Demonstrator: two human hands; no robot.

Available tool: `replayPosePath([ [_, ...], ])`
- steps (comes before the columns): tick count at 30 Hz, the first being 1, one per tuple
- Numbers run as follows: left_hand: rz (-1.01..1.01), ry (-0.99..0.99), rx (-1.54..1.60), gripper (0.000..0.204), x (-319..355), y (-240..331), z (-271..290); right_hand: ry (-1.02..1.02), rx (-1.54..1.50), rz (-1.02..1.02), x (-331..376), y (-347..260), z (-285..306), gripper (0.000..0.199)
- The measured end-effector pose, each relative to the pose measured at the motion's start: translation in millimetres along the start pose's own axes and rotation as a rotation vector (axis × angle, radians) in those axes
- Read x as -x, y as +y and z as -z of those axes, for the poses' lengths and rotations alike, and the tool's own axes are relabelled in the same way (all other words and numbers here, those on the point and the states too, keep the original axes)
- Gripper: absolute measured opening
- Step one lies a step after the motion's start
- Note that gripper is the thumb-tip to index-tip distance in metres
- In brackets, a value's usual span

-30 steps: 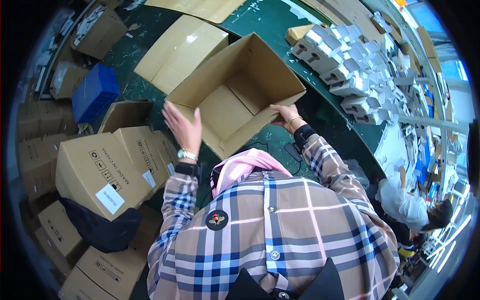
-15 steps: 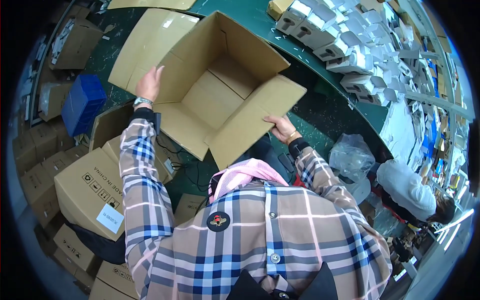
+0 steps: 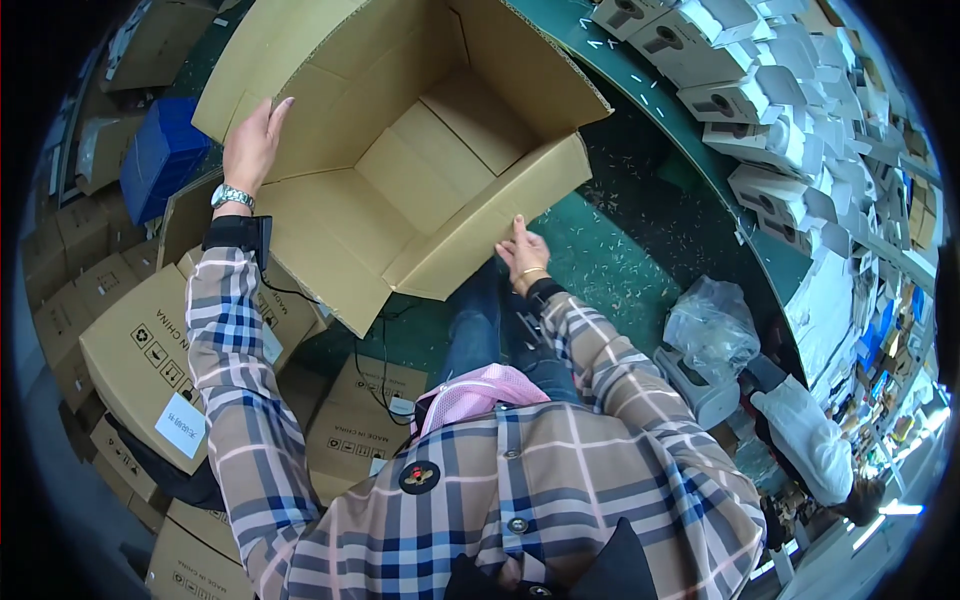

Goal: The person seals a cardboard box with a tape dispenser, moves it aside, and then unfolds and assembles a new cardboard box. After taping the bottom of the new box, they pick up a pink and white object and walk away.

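Note:
A large brown cardboard box (image 3: 425,165) with its top open is tilted toward me, its bare inside and bottom panels showing. My left hand (image 3: 250,150), with a metal watch on the wrist, is closed on the box's left flap; some of its fingers are hidden. On the right, my right hand (image 3: 522,257) holds the edge of the right flap (image 3: 500,215), one finger lying on its face and the others partly out of sight. The near flap (image 3: 335,285) hangs outward over my lap.
Printed cartons (image 3: 150,365) are stacked at my left, near a blue bin (image 3: 163,155). Rows of white open boxes (image 3: 730,100) stand on the green worktable (image 3: 640,90). A clear plastic bag (image 3: 710,320) lies at right, close to another person (image 3: 800,435). A black cable (image 3: 385,375) dangles below the box.
The box appears larger and nearer. The right flap has swung down, showing a narrower face. My left hand has moved left and up, and my right hand slightly left.

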State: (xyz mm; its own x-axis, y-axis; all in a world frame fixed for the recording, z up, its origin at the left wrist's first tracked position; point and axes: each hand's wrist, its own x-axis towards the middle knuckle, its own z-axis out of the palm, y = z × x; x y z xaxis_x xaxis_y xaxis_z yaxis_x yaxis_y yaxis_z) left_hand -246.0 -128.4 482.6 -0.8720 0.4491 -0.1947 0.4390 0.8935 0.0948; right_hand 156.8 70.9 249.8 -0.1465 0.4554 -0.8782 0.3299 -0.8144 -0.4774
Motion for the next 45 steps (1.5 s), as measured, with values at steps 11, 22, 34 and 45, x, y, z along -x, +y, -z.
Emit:
replayPosePath([
  [11,-0.267,0.104,0.215,0.048,-19.5,-55.5,-28.3,-0.101,0.071,-0.2,15.1,-51.8,15.4,0.058],
  [22,-0.195,0.284,-0.056,0.05,0.7,-23.8,-7.2,-0.394,0.434,0.141,67.7,-204.2,139.7,0.021],
  [34,-0.304,0.171,0.692,0.029,147.4,306.5,60.3,0.137,-0.137,-0.034,-2.4,-209.2,460.0,0.017],
  [45,-1.172,-0.478,0.294,0.03,208.4,537.4,12.9,1.452,-0.308,-0.458,190.1,236.3,604.0,0.022],
])
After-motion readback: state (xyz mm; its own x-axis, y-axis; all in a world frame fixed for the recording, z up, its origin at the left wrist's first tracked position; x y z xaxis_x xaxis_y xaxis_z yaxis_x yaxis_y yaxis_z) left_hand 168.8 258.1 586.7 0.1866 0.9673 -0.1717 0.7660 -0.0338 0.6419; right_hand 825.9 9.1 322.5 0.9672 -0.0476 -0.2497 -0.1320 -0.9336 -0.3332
